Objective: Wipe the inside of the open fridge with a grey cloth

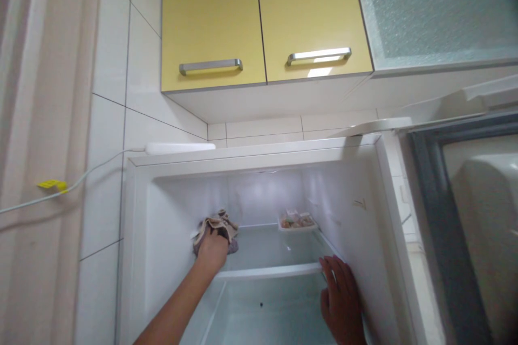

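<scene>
Inside an open refrigerator, my left hand is closed on a crumpled brown and grey cloth at the left inner wall, above the glass shelf. Its fingers are partly hidden in the folds. My right hand is at the right end of the shelf's white front edge, fingers extended, with the fingertips by the edge and nothing seen in it. A small white tray of food sits at the back right of the shelf.
The refrigerator door stands open on the right. Yellow cabinets with metal handles hang above. A thin white cable with a yellow tag runs from the left to the refrigerator top. Below the upper shelf lies another compartment.
</scene>
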### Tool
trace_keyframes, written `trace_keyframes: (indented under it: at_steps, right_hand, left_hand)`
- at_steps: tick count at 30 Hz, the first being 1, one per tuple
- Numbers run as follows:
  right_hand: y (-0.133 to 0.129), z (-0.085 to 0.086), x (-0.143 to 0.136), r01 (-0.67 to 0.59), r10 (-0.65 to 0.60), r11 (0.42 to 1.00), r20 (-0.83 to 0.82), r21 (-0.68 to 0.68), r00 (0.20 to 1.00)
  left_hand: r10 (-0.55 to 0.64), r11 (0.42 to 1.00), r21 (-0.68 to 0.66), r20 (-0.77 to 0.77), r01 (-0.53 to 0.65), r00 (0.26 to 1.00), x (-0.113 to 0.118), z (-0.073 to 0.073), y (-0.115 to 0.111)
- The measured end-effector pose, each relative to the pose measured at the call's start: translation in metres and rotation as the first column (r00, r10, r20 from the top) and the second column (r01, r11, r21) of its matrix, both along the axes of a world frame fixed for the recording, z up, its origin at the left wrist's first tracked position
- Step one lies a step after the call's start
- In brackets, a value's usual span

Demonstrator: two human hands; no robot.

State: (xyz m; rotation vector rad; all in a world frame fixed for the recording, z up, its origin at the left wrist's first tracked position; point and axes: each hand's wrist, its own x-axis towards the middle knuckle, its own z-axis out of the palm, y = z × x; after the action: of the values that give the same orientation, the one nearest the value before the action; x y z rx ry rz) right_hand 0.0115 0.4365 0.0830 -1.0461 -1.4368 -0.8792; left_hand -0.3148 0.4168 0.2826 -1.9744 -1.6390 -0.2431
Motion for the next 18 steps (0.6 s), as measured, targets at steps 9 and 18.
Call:
trace_keyframes:
  at_steps: [9,18]
  right_hand:
    - [-0.005,0.002,0.001,-0.027,0.027,0.999,-0.007,-0.033,1.0]
    - [-0.009,0.007,-0.003,-0.04,0.039,0.999,-0.037,-0.036,0.999]
  left_hand:
    - [0.189,0.981,-0.045,-0.034,-0.191,0.981,0.003,-0.019,-0.123]
    - [0.121,0.993,-0.018,0.149,-0.119,0.982,0.008,-0.027,-0.096]
